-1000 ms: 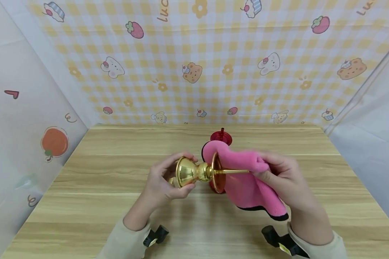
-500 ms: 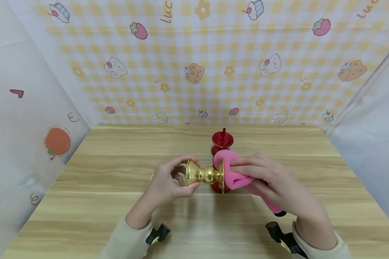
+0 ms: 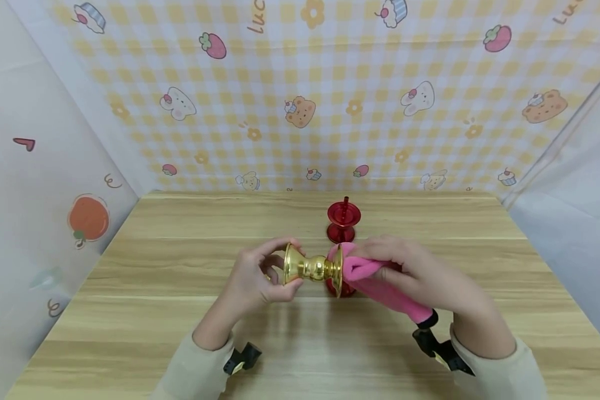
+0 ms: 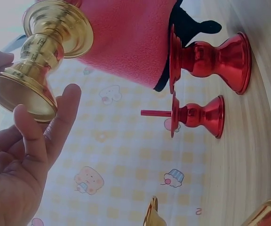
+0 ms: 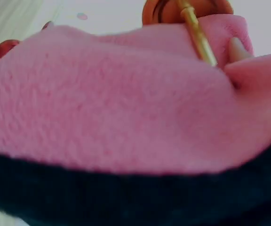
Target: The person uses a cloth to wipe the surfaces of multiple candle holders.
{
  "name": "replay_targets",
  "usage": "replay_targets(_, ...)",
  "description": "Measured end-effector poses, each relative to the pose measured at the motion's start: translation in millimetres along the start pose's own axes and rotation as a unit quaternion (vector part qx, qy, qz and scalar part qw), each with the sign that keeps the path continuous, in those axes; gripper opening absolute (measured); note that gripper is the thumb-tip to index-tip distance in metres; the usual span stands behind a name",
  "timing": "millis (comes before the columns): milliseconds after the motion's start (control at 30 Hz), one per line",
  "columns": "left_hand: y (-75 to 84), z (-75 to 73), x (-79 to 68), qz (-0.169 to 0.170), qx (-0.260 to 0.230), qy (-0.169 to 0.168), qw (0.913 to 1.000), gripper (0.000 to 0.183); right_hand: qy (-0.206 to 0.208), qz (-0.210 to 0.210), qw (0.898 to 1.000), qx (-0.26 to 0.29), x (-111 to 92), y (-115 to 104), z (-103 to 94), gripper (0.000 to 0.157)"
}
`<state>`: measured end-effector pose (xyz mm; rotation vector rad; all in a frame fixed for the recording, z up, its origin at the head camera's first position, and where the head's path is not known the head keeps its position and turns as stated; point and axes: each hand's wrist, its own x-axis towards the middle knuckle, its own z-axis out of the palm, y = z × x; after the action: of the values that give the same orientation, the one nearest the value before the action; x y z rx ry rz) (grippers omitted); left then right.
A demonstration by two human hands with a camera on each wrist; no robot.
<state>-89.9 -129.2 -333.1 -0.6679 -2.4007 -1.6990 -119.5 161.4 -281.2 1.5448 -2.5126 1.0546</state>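
Yellow gingham [image 3: 325, 66] backs wooden table [image 3: 190, 289] and held candlestick [image 3: 318, 268].

The wood-grain table [image 3: 130, 289] bears two upright red candlesticks [image 3: 341, 230] [image 4: 206, 59] and a partly visible gold candlestick [image 4: 268, 215].

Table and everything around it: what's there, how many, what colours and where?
Held holder: 1, gold, sideways in the left hand
Another holder: at least 1, gold, cut off by the left wrist view's bottom edge
Red holders: 2, red, upright on the table
Cloth: 1, pink with black edge, in the right hand
Table: 1, wood-coloured, below the hands
Backdrop: 1, yellow-and-white checks with cartoons, behind the table
Side sheets: 2, whitish, left and right
Wrist gadgets: 2, black, one by each wrist
Sleeves: 2, beige, on the forearms
Hands: 2, bare, above the table
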Motion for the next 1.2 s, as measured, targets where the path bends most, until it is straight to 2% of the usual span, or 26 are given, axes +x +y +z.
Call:
replay_targets(167, 0.4, -0.1, 0.7, 0.007, -0.002, -0.003, 1.0, 0.051, -0.038, 0.028, 0.992, 0.121, 0, 11, -3.6, 0.031)
replay_targets(300, 2.0, -1.2, 0.4, -0.012, 0.002, -0.002, 0.9999, 0.052, -0.04, 0.054, 0.987, 0.146, -2, 14, -3.8, 0.033)
replay_targets(500, 3.6, -3.7, 0.8, -0.028, -0.005, 0.021, 0.9994, 0.052, 0.007, 0.068, 0.99, 0.123, -5, 11, -3.4, 0.035)
replay_targets(633, 3.1, -4.1, 0.6, -0.015, -0.014, 0.037, 0.9991, 0.051, 0.045, 0.074, 0.987, 0.136, -9, 7, -2.5, 0.033)
replay_targets(700, 2.9, -3.3, 0.6, -0.002, -0.023, 0.049, 0.9985, 0.05, 0.077, 0.082, 0.983, 0.146, -12, 7, -1.4, 0.033)
replay_targets(833, 3.4, -1.1, 1.2, 0.041, -0.03, 0.086, 0.995, 0.049, 0.151, 0.086, 0.968, 0.183, -16, 8, 0.0, 0.043)
replay_targets(900, 4.0, 0.0, 1.6, 0.055, -0.03, 0.103, 0.9927, 0.048, 0.188, 0.074, 0.955, 0.217, -15, 8, 0.6, 0.049)
replay_targets(1067, 5.9, 0.1, 2.0, 0.042, -0.064, 0.132, 0.9883, 0.047, 0.274, 0.057, 0.92, 0.274, -10, 1, 3.1, 0.047)
replay_targets(1200, 7.5, -0.5, 1.8, 0.04, -0.091, 0.143, 0.9847, 0.047, 0.318, 0.06, 0.894, 0.309, -9, -3, 4.8, 0.041)
